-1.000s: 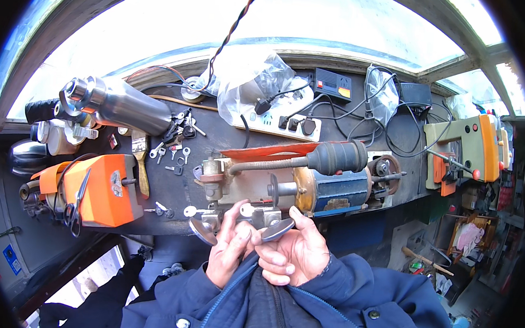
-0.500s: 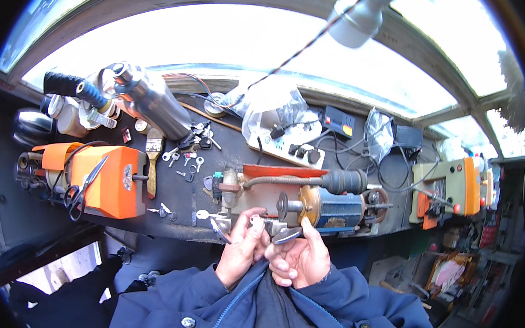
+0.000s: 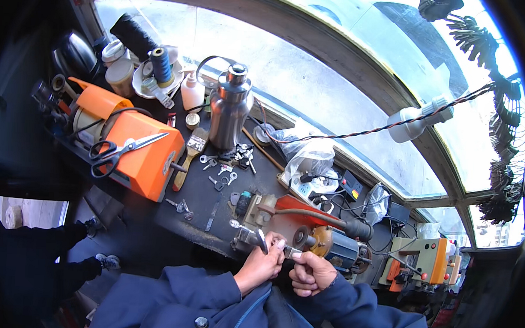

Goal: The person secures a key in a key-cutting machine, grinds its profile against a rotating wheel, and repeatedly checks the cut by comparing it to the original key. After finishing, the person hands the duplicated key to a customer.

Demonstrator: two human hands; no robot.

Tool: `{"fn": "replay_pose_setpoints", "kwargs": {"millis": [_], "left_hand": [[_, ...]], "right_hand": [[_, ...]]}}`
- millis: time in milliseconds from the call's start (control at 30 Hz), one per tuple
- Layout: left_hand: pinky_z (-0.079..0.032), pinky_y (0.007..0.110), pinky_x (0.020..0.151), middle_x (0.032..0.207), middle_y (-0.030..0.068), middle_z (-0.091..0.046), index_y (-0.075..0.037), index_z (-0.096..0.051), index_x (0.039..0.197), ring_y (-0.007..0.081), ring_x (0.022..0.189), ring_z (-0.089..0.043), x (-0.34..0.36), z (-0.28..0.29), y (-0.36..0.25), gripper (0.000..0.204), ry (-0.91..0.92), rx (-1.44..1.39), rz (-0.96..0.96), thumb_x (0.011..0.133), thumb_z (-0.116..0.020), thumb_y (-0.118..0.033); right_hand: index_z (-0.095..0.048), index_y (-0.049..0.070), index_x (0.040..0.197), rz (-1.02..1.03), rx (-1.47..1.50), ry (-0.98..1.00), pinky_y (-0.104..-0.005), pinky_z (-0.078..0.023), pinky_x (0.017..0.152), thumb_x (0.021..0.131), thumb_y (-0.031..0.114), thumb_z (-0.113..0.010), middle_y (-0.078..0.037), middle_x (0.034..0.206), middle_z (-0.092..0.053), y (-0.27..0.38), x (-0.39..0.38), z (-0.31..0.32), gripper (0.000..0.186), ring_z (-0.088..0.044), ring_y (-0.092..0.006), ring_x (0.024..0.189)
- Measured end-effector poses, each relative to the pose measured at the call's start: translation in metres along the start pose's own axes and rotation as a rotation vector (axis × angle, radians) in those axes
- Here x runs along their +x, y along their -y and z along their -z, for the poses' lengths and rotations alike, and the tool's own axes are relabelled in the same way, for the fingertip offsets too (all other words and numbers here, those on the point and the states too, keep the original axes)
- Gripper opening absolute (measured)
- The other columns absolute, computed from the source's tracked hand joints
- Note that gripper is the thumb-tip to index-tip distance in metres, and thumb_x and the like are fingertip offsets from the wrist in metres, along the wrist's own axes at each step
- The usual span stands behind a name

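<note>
A bench-mounted machine (image 3: 343,247) has a blue-and-brass motor, a hose, an orange-red guard and small metal clamps (image 3: 245,235) with a silver key (image 3: 234,223) at one. My left hand (image 3: 261,265) is closed at the clamp's dark disc-shaped handle (image 3: 262,242). My right hand (image 3: 311,273) is curled, thumb and forefinger on a small metal part of the clamp (image 3: 291,252) beside my left fingertips; what lies inside the fingers is hidden. Loose keys (image 3: 219,183) lie left of the machine, near a brush (image 3: 189,159).
An orange machine (image 3: 145,169) carries scissors; bottles, a thread spool and a steel flask (image 3: 227,114) stand behind. Power strips, cables and bags line the window side, another machine (image 3: 415,263) is at right. Keys hang upper right. Dark-trousered legs (image 3: 41,246) show lower left, whose I cannot tell.
The view has swung and tilted, bringing hanging keys and more window in. My right hand's fingers have curled tighter; my left hand has turned at the clamp.
</note>
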State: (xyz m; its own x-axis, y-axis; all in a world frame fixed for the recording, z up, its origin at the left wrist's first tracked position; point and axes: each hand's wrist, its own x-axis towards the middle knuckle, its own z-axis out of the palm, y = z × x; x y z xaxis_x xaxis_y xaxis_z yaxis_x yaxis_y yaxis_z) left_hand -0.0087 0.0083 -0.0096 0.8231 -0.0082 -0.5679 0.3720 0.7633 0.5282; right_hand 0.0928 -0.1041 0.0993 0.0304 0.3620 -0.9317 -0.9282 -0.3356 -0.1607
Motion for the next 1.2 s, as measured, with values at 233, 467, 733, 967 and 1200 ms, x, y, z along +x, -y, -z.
{"fn": "replay_pose_setpoints", "kwargs": {"millis": [233,467,733,967,1200], "left_hand": [[-0.035,0.026,0.046,0.073,0.0006,-0.045,-0.013,-0.046,0.115,0.0091,0.050,-0.042,0.000,-0.003,0.001,0.015,-0.033,-0.012,-0.023,0.110,-0.041,-0.027],[-0.037,0.026,0.044,0.071,0.0012,-0.047,-0.012,-0.047,0.114,0.0089,0.049,-0.045,-0.007,-0.008,0.012,0.020,-0.091,-0.306,-0.158,0.109,-0.047,-0.032],[-0.048,0.024,0.058,0.077,0.0028,-0.056,-0.006,-0.055,0.096,0.0130,0.063,-0.059,-0.071,0.043,0.011,0.030,-0.168,-0.063,-0.265,0.109,-0.044,-0.031],[-0.053,0.029,0.053,0.065,0.0030,-0.056,-0.005,-0.057,0.104,0.0143,0.056,-0.062,-0.058,0.088,-0.023,0.024,-0.307,-0.132,-0.376,0.109,-0.041,-0.023],[-0.030,0.024,0.038,0.050,-0.0046,-0.037,-0.009,-0.055,0.083,0.0068,0.038,-0.035,-0.027,0.083,-0.044,0.042,-0.286,0.065,-0.205,0.105,-0.051,-0.045]], "right_hand": [[-0.073,0.003,0.082,0.522,-2.099,-0.390,-0.0448,-0.054,0.063,0.090,0.028,-0.063,-0.015,0.067,-0.068,0.028,-0.027,-0.003,0.028,-0.069,-0.0348,0.065],[-0.068,0.008,0.109,1.013,-1.879,-0.384,-0.0451,-0.052,0.058,0.090,0.022,-0.066,-0.016,0.068,-0.066,0.022,-0.044,-0.017,0.023,-0.068,-0.0339,0.062],[-0.065,0.002,0.089,1.189,-1.536,-0.247,-0.0306,-0.046,0.052,0.087,0.022,-0.079,-0.007,0.062,-0.060,0.026,-0.025,-0.067,0.025,-0.057,-0.0167,0.051],[-0.061,0.001,0.089,0.985,-1.896,-0.132,-0.0480,-0.052,0.068,0.087,0.036,-0.074,-0.022,0.074,-0.066,0.042,0.026,-0.087,0.038,-0.066,-0.0422,0.072],[-0.059,0.006,0.101,1.226,-2.015,0.184,-0.0440,-0.053,0.064,0.086,0.029,-0.076,-0.018,0.084,-0.064,0.060,0.029,-0.080,0.032,-0.066,-0.0391,0.073]]}}
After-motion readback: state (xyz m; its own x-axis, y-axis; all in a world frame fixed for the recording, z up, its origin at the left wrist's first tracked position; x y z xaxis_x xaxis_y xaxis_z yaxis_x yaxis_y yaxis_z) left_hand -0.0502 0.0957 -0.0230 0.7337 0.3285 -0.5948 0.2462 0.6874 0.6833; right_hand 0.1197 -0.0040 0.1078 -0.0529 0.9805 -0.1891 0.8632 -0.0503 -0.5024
